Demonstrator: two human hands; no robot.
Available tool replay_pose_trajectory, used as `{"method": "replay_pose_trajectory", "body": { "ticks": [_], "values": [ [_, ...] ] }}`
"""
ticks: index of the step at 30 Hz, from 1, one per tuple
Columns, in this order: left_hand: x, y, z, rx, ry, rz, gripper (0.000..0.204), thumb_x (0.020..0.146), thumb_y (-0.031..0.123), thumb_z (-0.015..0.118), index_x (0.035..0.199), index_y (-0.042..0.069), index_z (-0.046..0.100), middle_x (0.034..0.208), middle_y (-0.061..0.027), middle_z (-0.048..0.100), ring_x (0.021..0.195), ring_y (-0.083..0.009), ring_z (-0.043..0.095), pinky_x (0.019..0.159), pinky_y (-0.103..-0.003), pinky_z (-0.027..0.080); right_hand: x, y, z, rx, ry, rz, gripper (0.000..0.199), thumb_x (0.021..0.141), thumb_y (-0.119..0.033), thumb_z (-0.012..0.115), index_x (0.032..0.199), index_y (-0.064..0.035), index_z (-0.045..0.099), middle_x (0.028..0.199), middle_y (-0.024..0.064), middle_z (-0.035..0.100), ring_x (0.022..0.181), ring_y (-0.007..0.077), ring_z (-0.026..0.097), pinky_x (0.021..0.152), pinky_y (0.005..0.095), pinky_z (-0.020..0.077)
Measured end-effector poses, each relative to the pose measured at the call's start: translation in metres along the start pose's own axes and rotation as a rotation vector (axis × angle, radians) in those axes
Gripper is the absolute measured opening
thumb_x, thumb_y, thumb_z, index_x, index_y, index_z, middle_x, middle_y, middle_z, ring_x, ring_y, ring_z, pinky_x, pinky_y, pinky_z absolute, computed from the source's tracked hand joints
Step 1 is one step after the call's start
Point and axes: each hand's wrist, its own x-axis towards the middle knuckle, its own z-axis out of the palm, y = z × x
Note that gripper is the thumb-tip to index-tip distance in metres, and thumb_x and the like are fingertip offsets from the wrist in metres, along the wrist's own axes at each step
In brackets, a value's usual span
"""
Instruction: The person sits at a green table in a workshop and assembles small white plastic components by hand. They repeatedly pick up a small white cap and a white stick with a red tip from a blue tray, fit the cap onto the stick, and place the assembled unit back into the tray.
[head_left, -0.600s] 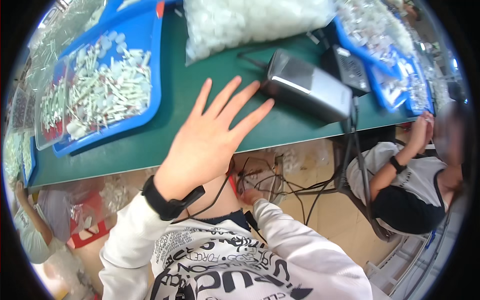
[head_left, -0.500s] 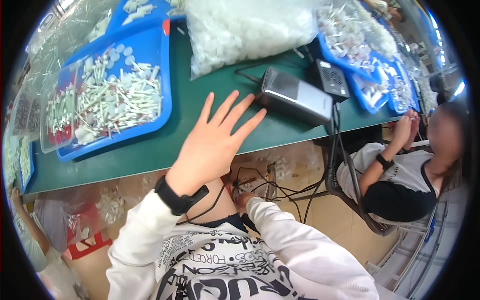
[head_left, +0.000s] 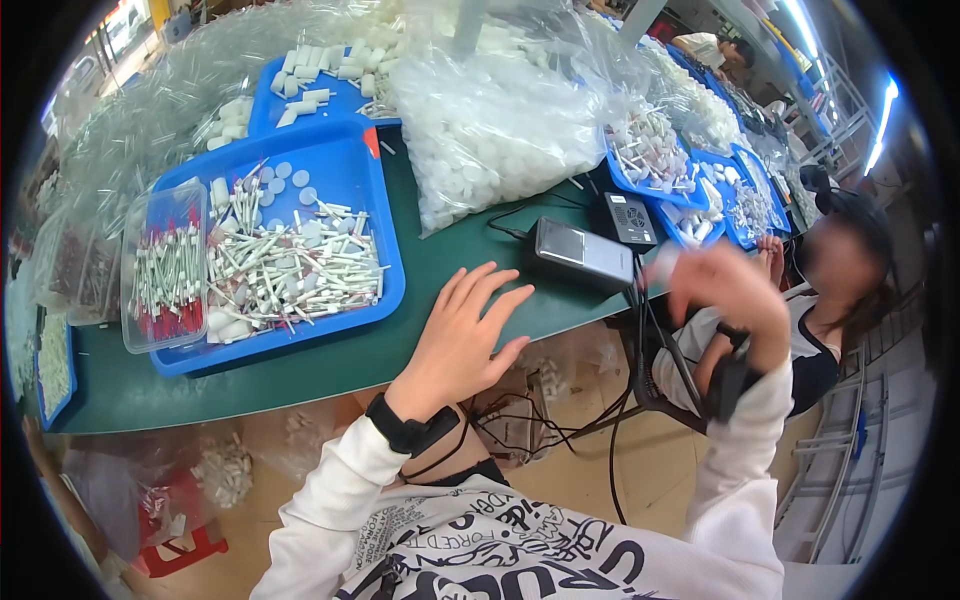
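Note:
My left hand [head_left: 462, 338] is over the front edge of the green table [head_left: 440, 262], fingers stretched and nothing in them. Just to its right lies a grey-and-black box-shaped device [head_left: 582, 256] with a cable at its left end. My right hand [head_left: 728, 288] is raised beyond the device's right end. Motion smears its fingers, and I cannot make out whether the pale blur at their tips is a held thing. Left of my left hand is a blue tray [head_left: 392, 262] of thin white stick-like parts [head_left: 300, 265] and translucent discs [head_left: 283, 171].
A clear plastic box [head_left: 165, 270] of red-and-white sticks sits on the tray's left side. Behind stands a clear bag [head_left: 500, 150] of white pieces. A small black box [head_left: 630, 218] and cables [head_left: 645, 350] lie at right. A co-worker [head_left: 840, 290] sits at far right.
My right hand has come up from below the table edge to the right of the device. My left hand has drawn back from the device. The whole view has shifted.

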Motion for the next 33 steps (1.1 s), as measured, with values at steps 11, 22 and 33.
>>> {"method": "replay_pose_trajectory", "body": {
  "ticks": [11,22,33],
  "values": [
    [-0.035,0.027,-0.101,-0.039,-0.094,-0.051,0.044,0.076,0.015,0.072,0.117,0.010,0.059,0.122,-0.0099,0.055,0.118,-0.0329,0.050,0.101,-0.046,0.039,0.090,0.080,-0.043,-0.943,0.908,0.057,0.034,0.078,-0.020,0.067,0.111,-0.0146,0.062,0.101,0.0129,0.062,0.095,0.0335,0.061,0.079,0.0429,0.0482],
    [-0.036,-0.012,-0.226,0.296,-0.173,-0.440,0.035,0.082,0.019,0.067,0.110,0.000,0.060,0.099,-0.0188,0.061,0.091,-0.0351,0.060,0.081,-0.041,0.047,0.096,-0.134,0.097,-0.454,0.153,-0.467,0.019,0.079,-0.025,0.068,0.086,-0.0082,0.066,0.068,0.0094,0.064,0.066,0.0304,0.064,0.058,0.0420,0.0483],
    [0.019,-0.114,-0.173,0.679,-0.138,-0.673,0.030,0.082,0.013,0.065,0.107,-0.002,0.062,0.102,-0.0231,0.061,0.093,-0.0399,0.061,0.082,-0.044,0.048,0.272,-0.138,0.176,-0.273,0.589,-0.680,0.011,0.080,-0.019,0.063,0.089,-0.0134,0.065,0.066,0.0047,0.063,0.069,0.0268,0.062,0.062,0.0388,0.0484]
  ]
}}
